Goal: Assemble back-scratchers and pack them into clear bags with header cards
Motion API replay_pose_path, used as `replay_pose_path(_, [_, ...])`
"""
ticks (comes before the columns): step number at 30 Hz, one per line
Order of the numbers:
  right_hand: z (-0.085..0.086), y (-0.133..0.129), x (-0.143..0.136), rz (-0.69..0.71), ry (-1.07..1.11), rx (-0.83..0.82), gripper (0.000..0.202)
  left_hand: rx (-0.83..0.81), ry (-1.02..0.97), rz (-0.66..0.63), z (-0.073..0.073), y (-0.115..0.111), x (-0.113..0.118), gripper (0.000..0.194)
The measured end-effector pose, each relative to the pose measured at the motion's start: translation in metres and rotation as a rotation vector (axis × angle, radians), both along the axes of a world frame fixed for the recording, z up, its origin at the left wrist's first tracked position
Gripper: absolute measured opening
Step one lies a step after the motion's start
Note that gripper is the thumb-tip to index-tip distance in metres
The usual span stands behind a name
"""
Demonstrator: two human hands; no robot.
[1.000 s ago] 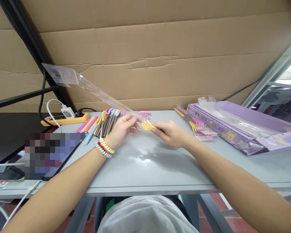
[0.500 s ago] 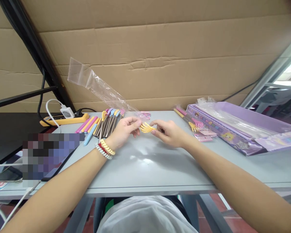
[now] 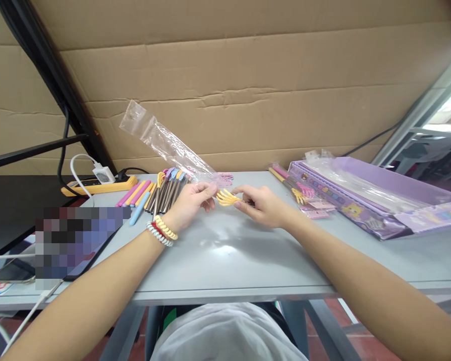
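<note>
My left hand (image 3: 195, 201), with coiled bands at its wrist, is closed in a pinch on the end of a long clear plastic bag (image 3: 173, 145), which slants up to the left. My right hand (image 3: 263, 206) grips a back scratcher (image 3: 226, 198) just behind its yellow, hand-shaped head. The yellow fingers point left and come close to the bag's end; whether they are inside it I cannot make out. Left of my left hand lies a row of back scratchers (image 3: 169, 195) with metal rods and coloured heads. Beside them are several coloured handles (image 3: 138, 193).
At the right stands a purple display box (image 3: 361, 200) with clear bags in it. Bagged back scratchers (image 3: 293, 185) lie against its left side. Small pink cards (image 3: 225, 178) lie at the back. A yellow power strip (image 3: 97, 187) and a tablet (image 3: 86, 245) are at the left.
The plastic bag's free end has swung right and slightly down. Both hands have stayed almost in place, with the yellow head still between them.
</note>
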State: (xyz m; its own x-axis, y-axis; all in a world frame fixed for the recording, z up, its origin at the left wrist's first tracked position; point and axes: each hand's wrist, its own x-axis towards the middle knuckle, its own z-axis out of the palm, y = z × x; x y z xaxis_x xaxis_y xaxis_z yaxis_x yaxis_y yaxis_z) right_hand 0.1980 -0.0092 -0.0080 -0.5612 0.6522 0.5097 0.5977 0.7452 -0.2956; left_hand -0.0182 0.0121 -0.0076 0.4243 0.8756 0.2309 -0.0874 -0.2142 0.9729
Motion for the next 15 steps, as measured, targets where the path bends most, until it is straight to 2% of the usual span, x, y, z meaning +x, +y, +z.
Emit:
replay_pose_path(4, [0.0001,0.0003,0.0001,0.005,0.011,0.008,0.026,0.027,-0.014,0.033,0.0026,-0.0001,-0.0006,0.037])
replay_pose_path(10, [-0.0005,0.0013,0.0011,0.001,-0.012,0.020,0.026,-0.023,0.075,-0.026,0.0015,-0.0001,0.0009,0.042])
replay_pose_path(15, [0.0011,0.0006,0.0004,0.010,0.008,-0.002,0.028,0.025,0.015,0.021,0.0031,-0.0008,0.0001,0.041])
